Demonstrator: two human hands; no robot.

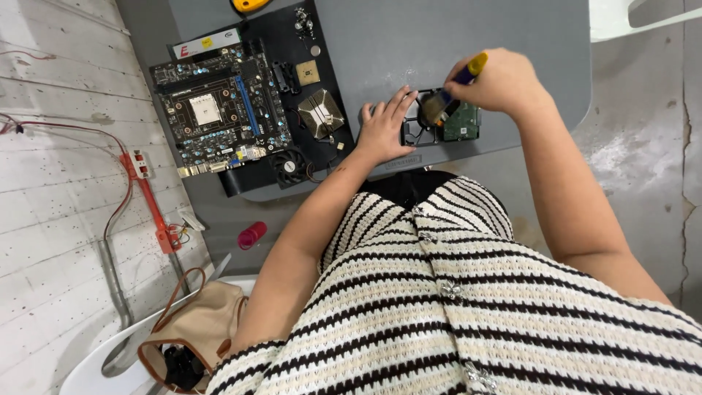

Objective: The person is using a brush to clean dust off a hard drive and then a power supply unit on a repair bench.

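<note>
We press our left hand (382,132) flat, fingers spread, on the edge of the black hard drive with its green circuit board (447,123), which lies near the front edge of the grey table (409,44); our right hand (501,82) pinches a brush with a blue and yellow handle (468,72), bristles on the drive; we judge light, short strokes best, keeping the drive pinned; the black motherboard (219,110) sits well apart, to the left.

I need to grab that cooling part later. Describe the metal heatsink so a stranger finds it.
On the grey table, find the black mat holding the motherboard. The metal heatsink lies beside the board, just past the left hand: square, silvery fins, unlike the round black fan below.
</note>
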